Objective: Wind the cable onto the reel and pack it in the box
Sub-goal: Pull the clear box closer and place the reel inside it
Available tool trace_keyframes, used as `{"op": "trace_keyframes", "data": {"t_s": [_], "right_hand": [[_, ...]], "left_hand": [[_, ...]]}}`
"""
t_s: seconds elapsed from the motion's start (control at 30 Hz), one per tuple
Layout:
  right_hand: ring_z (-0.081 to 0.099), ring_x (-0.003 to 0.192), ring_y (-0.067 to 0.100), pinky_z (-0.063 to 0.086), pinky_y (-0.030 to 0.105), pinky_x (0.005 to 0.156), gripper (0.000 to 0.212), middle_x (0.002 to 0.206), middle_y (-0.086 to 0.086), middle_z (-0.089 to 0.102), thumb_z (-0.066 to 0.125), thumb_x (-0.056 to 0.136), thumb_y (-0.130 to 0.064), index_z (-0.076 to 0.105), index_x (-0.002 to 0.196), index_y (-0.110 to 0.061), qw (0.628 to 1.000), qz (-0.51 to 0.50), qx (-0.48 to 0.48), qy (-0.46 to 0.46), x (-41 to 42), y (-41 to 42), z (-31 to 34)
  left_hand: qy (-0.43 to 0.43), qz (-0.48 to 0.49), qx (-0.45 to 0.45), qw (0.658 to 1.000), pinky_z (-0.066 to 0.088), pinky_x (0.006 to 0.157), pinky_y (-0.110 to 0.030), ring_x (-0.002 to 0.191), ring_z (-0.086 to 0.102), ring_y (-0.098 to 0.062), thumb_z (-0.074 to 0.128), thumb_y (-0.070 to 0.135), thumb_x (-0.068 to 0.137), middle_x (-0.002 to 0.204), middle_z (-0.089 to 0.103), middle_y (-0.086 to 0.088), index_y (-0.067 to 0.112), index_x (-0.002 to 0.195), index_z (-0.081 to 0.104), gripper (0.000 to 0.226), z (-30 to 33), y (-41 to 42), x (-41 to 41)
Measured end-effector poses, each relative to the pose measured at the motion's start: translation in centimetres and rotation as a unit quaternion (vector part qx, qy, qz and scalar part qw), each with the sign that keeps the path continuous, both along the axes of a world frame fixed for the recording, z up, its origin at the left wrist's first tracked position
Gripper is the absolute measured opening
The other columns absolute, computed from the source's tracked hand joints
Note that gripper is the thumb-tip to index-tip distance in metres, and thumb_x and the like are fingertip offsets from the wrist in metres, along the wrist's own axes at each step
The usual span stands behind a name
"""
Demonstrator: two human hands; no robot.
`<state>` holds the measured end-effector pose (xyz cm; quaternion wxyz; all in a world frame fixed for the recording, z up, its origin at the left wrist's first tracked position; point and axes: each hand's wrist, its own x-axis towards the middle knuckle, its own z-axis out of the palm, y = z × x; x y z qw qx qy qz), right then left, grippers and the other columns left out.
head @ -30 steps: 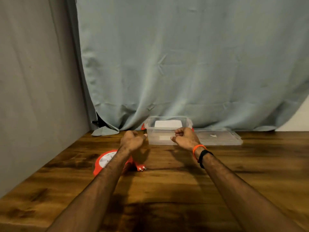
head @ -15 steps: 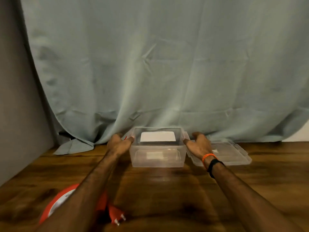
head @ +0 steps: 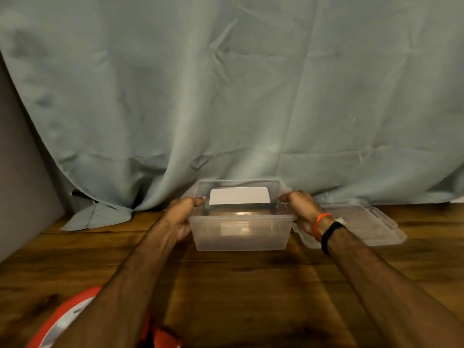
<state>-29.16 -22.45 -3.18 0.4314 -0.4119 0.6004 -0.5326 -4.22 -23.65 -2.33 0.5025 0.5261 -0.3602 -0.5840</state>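
Observation:
A clear plastic box stands open-topped near the back of the wooden table, with a white label on its far wall. My left hand grips its left side, thumb at the rim. My right hand grips its right side in the same way. An orange cable reel with a white face lies at the bottom left, partly hidden under my left forearm. An orange plug shows beside it at the bottom edge.
The box's clear lid lies flat on the table just right of the box. A grey-blue curtain hangs right behind the box and pools at the back left. A grey wall closes the left side.
Both hands have closed in on the box's sides and taken hold of it. The box has come nearer in view, and the reel has slid toward the bottom left corner.

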Motion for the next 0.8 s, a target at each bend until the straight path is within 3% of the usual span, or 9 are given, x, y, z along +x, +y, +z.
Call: {"op": "trace_keyframes", "data": {"t_s": [0.1,0.2,0.33,0.4,0.47,0.6,0.8], "right_hand": [[0.061,0.080,0.028,0.049,0.037,0.068,0.027,0.096,0.018,0.067,0.052,0.086,-0.001,0.065,0.109,0.005,1.000,0.001,-0.008,-0.008,0.2,1.5,0.7],[0.061,0.071,0.024,0.048,0.034,0.062,0.022,0.087,0.015,0.067,0.051,0.086,0.001,0.067,0.101,0.003,1.000,0.005,-0.013,0.001,0.5,4.4,1.6],[0.058,0.063,0.019,0.046,0.027,0.051,0.018,0.078,0.011,0.063,0.053,0.087,0.003,0.066,0.100,0.002,1.000,0.002,-0.013,-0.008,0.8,9.9,2.5],[0.060,0.064,0.021,0.049,0.028,0.054,0.018,0.081,0.012,0.064,0.054,0.086,0.004,0.066,0.099,0.001,1.000,-0.001,-0.012,-0.004,0.8,12.9,2.5],[0.062,0.072,0.024,0.050,0.032,0.063,0.019,0.088,0.014,0.066,0.055,0.084,0.001,0.065,0.101,0.002,1.000,-0.001,-0.007,0.012,0.6,15.5,2.3],[0.060,0.072,0.021,0.048,0.030,0.062,0.017,0.090,0.012,0.065,0.056,0.085,-0.002,0.064,0.101,-0.002,0.999,-0.017,-0.001,0.027,0.1,21.3,1.9],[0.064,0.087,0.025,0.053,0.037,0.073,0.025,0.102,0.014,0.068,0.054,0.088,-0.006,0.062,0.111,-0.002,0.999,-0.023,0.010,0.036,-1.0,26.5,1.0]], "left_hand": [[0.012,0.007,-0.004,1.000,0.056,0.065,-0.043,0.083,0.067,-0.028,0.061,0.005,0.093,0.095,0.066,-0.014,0.007,0.124,0.052,0.032,0.9,2.0,0.1],[0.002,0.011,-0.011,1.000,0.055,0.060,-0.040,0.080,0.067,-0.026,0.060,0.004,0.093,0.092,0.067,-0.013,0.005,0.125,0.054,0.033,1.9,5.2,0.2],[-0.012,0.014,-0.005,1.000,0.056,0.052,-0.037,0.073,0.064,-0.024,0.056,0.001,0.096,0.072,0.071,-0.009,0.005,0.093,0.057,0.005,2.9,11.3,-0.1],[-0.006,0.009,-0.003,1.000,0.057,0.044,-0.029,0.067,0.066,-0.023,0.053,-0.001,0.097,0.058,0.072,-0.007,0.006,0.087,0.059,0.013,2.9,14.3,-0.2],[-0.002,0.001,0.001,1.000,0.058,0.049,-0.031,0.070,0.069,-0.024,0.052,0.000,0.096,0.075,0.074,-0.013,0.003,0.100,0.061,0.010,2.5,16.7,-0.3],[-0.016,0.007,0.012,1.000,0.060,0.072,-0.046,0.092,0.069,-0.034,0.063,0.002,0.090,0.107,0.069,-0.019,0.004,0.127,0.054,0.038,1.5,21.5,-0.5],[-0.024,0.003,0.006,1.000,0.058,0.056,-0.040,0.089,0.069,-0.032,0.068,0.004,0.087,0.115,0.067,-0.018,0.007,0.137,0.046,0.055,0.8,26.1,-0.9]]}}
